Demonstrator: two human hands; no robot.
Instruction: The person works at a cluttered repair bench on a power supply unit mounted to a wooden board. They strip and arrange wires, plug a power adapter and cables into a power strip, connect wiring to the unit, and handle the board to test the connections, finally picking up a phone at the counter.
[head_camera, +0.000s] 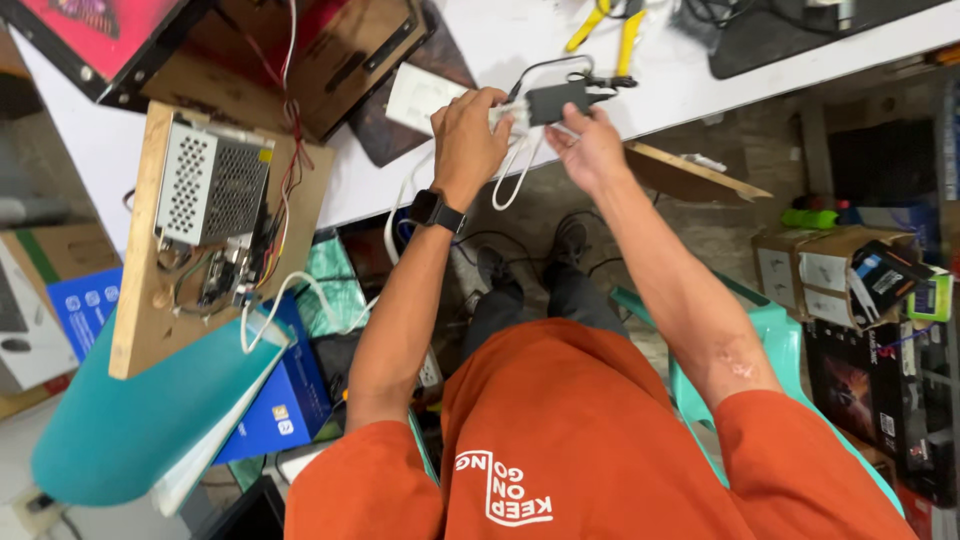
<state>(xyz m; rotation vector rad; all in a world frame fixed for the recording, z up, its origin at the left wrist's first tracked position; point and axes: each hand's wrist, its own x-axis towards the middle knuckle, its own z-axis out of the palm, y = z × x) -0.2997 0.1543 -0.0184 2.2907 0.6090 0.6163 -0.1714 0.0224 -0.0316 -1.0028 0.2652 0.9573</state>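
Black plastic marks the power adapter (558, 101) we hold up in front of us, just over the edge of the white desk (700, 85), where both hands can meet on it. Our left hand (470, 140) is closed around the pale end with its white cable (515, 175), which loops down between the wrists; our right hand (590, 148) pinches the adapter from below, steadying it. To the left, a wooden board (145, 300) carrying a perforated metal power supply (210, 180) leans off the desk. Yellow-handled pliers (605, 25) lie further back.
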